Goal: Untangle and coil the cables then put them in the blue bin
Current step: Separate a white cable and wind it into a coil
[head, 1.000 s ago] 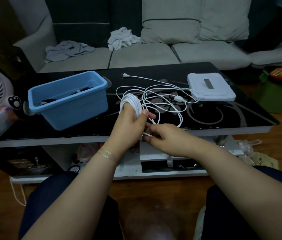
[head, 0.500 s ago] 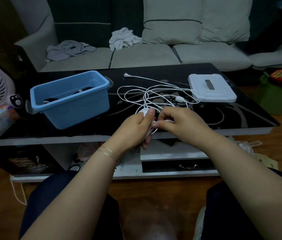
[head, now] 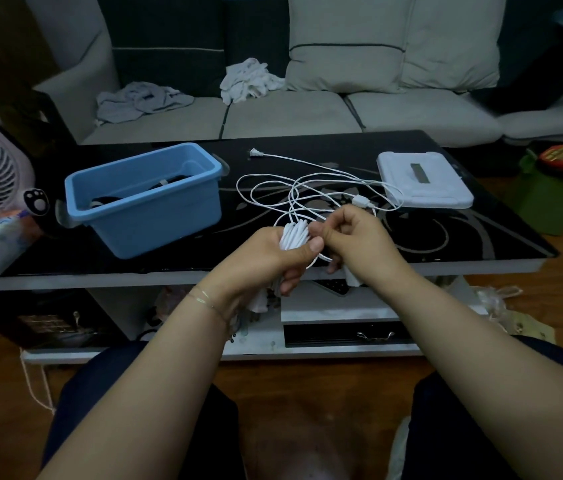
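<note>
White cable (head: 311, 188): coiled part bunched in the left hand (head: 269, 258), fingers and thumb curled round the bundle, above the table's (head: 481, 244) near edge; remaining length lies in loose loops mid-table, plug end (head: 254, 153) toward the far edge. Right hand (head: 356, 240) just beside the left, fingers curled, pinching a strand at the bundle. Blue bin (head: 155, 206) stands at the table's left, dark cables inside; white flat box (head: 423, 180) toward the right edge, touching one loop.

White cable (head: 311, 188), half-coiled; blue bin (head: 155, 206).
</note>
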